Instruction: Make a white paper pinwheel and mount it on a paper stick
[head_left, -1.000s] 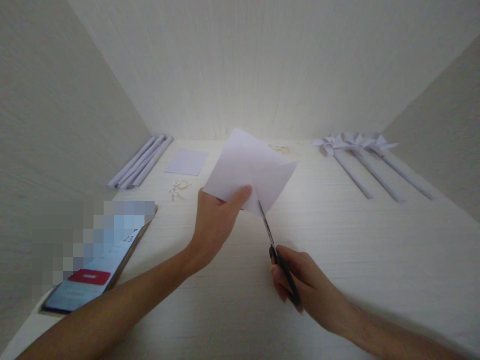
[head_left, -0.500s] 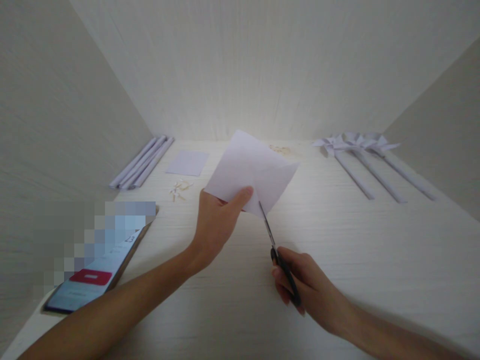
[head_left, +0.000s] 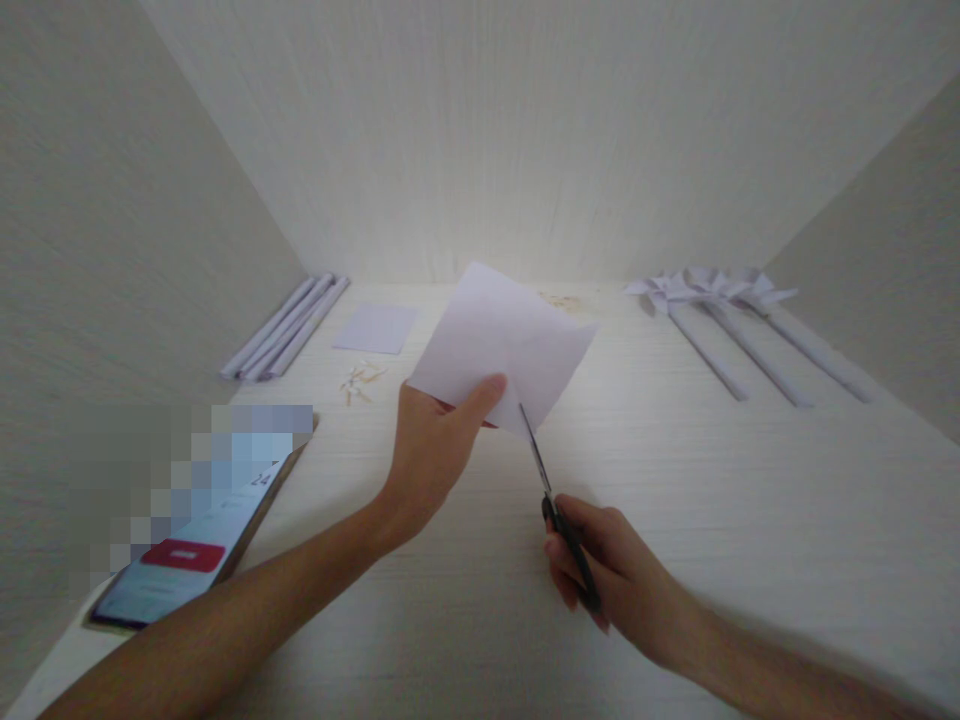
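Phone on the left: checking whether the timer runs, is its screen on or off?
On. The phone screen glows, showing a red button and digits.

A phone (head_left: 191, 545) lay at the near left corner of the bench (head_left: 750, 500), its screen lit, with a red bar near its lower end. Three paper rolls (head_left: 285, 328) lay side by side along the far left edge. A small paper square (head_left: 375, 328) lay flat near the far edge, with pale scraps (head_left: 358, 380) just in front of it. Three paper pinwheels (head_left: 720, 300) on long stems lay side by side at the far right.
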